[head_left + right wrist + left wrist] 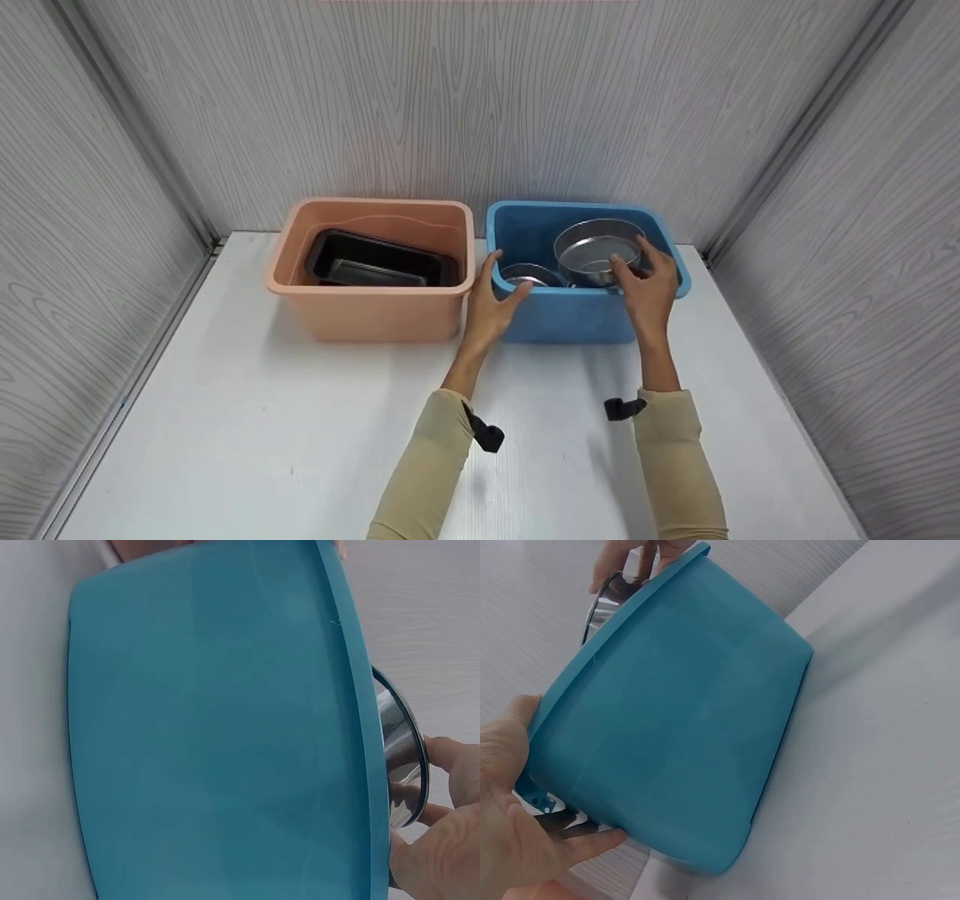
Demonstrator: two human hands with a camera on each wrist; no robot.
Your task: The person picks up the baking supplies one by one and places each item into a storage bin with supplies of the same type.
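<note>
My right hand pinches the rim of a round silver cake tin, thumb inside and fingers at the far right. The tin is tilted at the mouth of the blue plastic bin, partly above its rim. My left hand grips the bin's front left corner, with the thumb at the front rim and fingers along the left side. A second round metal tin lies low in the bin near that hand. In the right wrist view, the held cake tin sticks out past the rim.
To the left, a peach plastic bin stands close beside the blue one, holding a dark loaf pan and other dark bakeware beneath it. Both bins stand on a white table near the grey wood-grain back wall. Side walls rise left and right.
</note>
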